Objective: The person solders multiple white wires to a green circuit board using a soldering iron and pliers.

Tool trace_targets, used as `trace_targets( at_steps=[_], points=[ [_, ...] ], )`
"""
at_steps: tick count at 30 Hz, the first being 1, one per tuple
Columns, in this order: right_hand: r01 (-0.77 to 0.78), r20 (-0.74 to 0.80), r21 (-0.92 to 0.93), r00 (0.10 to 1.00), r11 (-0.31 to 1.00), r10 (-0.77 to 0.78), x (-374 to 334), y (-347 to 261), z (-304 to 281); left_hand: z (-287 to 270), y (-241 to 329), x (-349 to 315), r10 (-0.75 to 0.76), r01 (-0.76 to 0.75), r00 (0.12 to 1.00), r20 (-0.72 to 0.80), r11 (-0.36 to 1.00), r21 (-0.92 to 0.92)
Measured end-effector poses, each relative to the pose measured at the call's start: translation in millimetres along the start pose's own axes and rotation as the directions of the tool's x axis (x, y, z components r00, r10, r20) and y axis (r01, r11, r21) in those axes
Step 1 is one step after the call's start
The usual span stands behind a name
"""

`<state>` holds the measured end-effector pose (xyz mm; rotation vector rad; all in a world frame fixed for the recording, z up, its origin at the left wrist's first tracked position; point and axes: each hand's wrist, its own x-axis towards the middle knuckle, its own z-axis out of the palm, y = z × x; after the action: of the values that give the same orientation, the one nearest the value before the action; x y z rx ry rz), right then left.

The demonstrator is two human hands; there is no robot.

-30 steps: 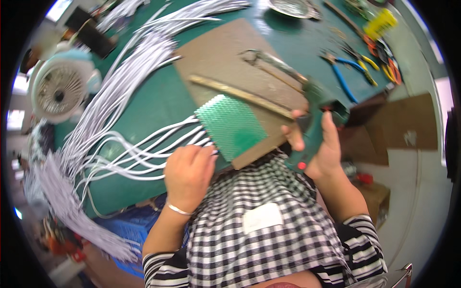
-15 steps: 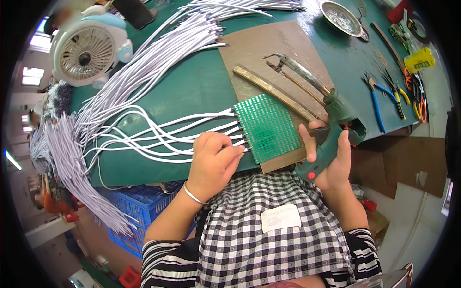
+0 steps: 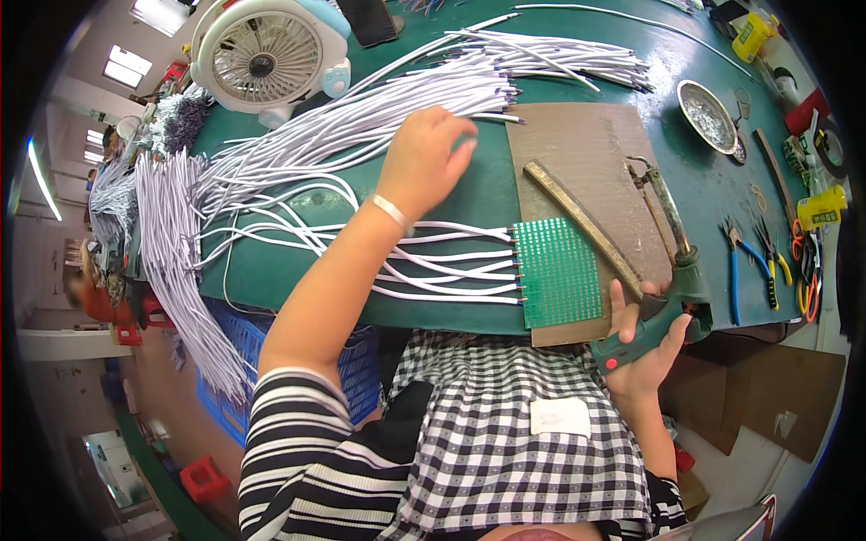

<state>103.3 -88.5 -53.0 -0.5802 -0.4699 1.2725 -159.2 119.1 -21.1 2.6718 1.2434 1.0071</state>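
My left hand (image 3: 428,160) is raised over the bundle of white cables (image 3: 424,90), its fingers loosely bent, thumb apart from the index finger, with nothing visible in them. A green-handled soldering gun (image 3: 642,341) rests in my right hand (image 3: 642,368), the fingers wrapped round the grip. Its long metal barrel points away over a brown board (image 3: 595,135). Close by on that board lies a green perforated circuit board (image 3: 559,270). Several white cables (image 3: 451,256) reach its left edge, their coloured wire ends touching it. A worn metal bar (image 3: 577,221) slants beside the circuit board.
A white fan (image 3: 262,65) stands at the far left. More cables (image 3: 167,234) hang over the table's left edge above a blue crate (image 3: 356,361). At the right are a metal bowl (image 3: 707,117), blue-handled pliers (image 3: 734,270) and a yellow bottle (image 3: 821,207).
My left hand has left the cable ends at the circuit board and moved up and away to the cable bundle. The right hand still grips the soldering gun. The view has shifted.
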Motion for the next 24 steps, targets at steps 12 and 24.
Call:
trace_targets(
  at_steps=[12,24],
  points=[
    [0.050,-0.020,-0.073,0.998,0.996,-0.052,2.2,5.3,-1.9,37.6,-44.9,47.5,-0.047,0.031,0.992,0.113,0.989,0.143],
    [0.044,-0.048,-0.091,0.998,0.995,-0.049,-3.8,6.4,0.8,29.7,-32.2,49.1,-0.173,0.172,0.974,0.147,0.985,0.019]
  ],
)
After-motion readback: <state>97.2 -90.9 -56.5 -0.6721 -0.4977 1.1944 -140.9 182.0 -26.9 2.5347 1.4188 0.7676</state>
